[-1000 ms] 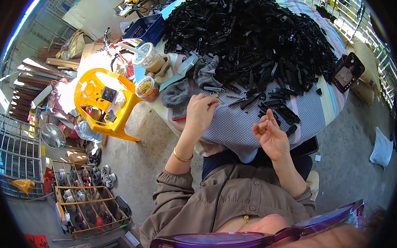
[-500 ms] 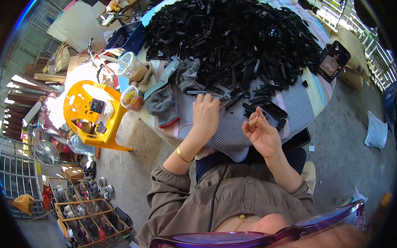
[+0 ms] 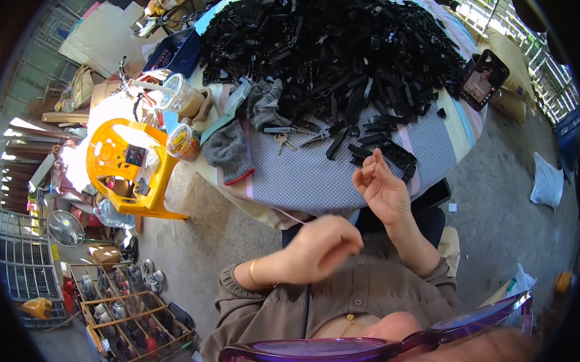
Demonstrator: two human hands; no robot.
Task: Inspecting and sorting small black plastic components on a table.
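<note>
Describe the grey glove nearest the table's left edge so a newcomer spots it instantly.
Start at the round table covered by a huge heap of black plastic parts. Move to its left rim, just right of the yellow plastic chair and a small clear cup. The grey glove lies flat there; unlike the second grey glove nearer the heap, it has a red cuff edge.

A single head-worn fisheye looks steeply down from just above the purple glasses (image 3: 372, 350) onto the near table (image 3: 315, 180), its rim probably distorting surroundings.
</note>
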